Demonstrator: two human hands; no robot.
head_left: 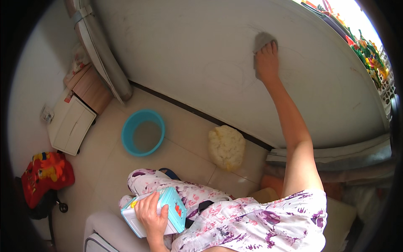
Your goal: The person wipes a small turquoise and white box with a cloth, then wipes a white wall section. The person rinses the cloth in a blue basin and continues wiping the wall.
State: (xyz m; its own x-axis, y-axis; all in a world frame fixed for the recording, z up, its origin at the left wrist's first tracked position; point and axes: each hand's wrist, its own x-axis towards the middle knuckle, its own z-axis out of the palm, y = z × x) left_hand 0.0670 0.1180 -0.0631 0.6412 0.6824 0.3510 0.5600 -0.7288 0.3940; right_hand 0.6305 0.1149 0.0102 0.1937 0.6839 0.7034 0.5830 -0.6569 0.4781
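Observation:
My right arm reaches up to the pale wall point(189, 54), where my right hand point(267, 63) presses a grey cloth point(263, 40) against the surface. The fingers are bent over the cloth, and part of it shows beside the palm. Faint smudges and lines mark the wall around it. On my lap, my left hand point(152, 216) grips a light blue and white box point(174, 206) with a yellow catch and a red patch on one side. The thumb lies across one face and the fingers spread over the top.
A blue basin point(126, 134) with murky water stands on the tiled floor. Near the wall's foot lies a cream, lumpy bundle point(227, 148). A white cabinet point(71, 124), a red bag point(48, 176) and a curtain point(103, 54) are at left. Colourful flowers point(369, 59) line the ledge at upper right.

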